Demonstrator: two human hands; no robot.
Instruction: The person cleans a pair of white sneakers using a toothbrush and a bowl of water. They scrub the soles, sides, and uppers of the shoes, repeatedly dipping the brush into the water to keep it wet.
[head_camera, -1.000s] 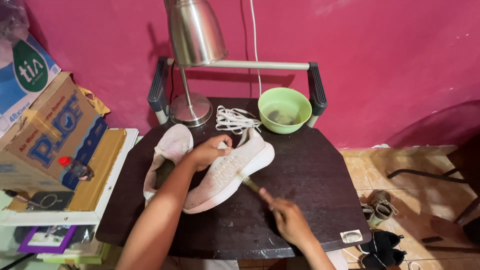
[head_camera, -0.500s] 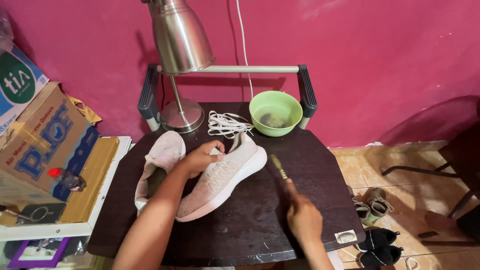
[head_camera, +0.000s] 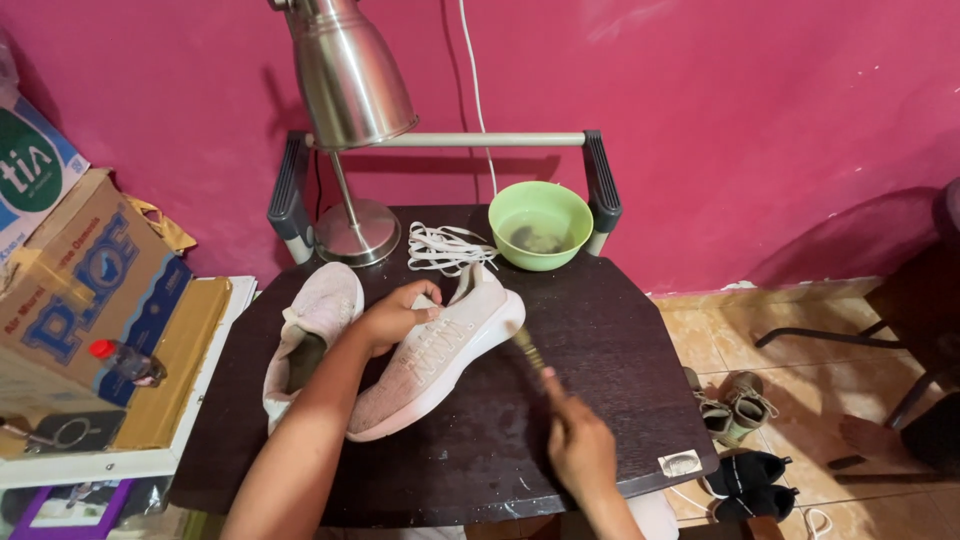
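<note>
Far left, off the counter (head_camera: 620, 330), sat a cardboard box (head_camera: 75, 275) w/ a small bottle (head_camera: 125, 362) lying against it, plus keys (head_camera: 60, 435) nearer the front. A spare pale shoe (head_camera: 310, 330) lay on the counter's left side, opening up, just beside the one being worked on.

Left hand (head_camera: 395, 315) was clamped over the collar of the pink shoe (head_camera: 435, 355), pinning it flat, toe pointing near-left, heel toward the far-right. Right hand (head_camera: 580, 445) was closed round a brush handle; the brush (head_camera: 528, 352) was blurred, its head at or just off the heel edge. Couldn't tell if bristles were touching.

Step in hand looked like scrubbing the heel/sole rim. Next move prob. called for keeping the shoe pinned and running the brush along the rim, or dipping it in the green bowl (head_camera: 540, 225) at the far edge, which held murky water.

Laces (head_camera: 445, 245) lay loose betw. lamp base (head_camera: 355, 232) and bowl, right on the path to the bowl, so could snag. Lamp shade hung over the far-left. More shoes (head_camera: 735, 405) sat on the floor, right.
</note>
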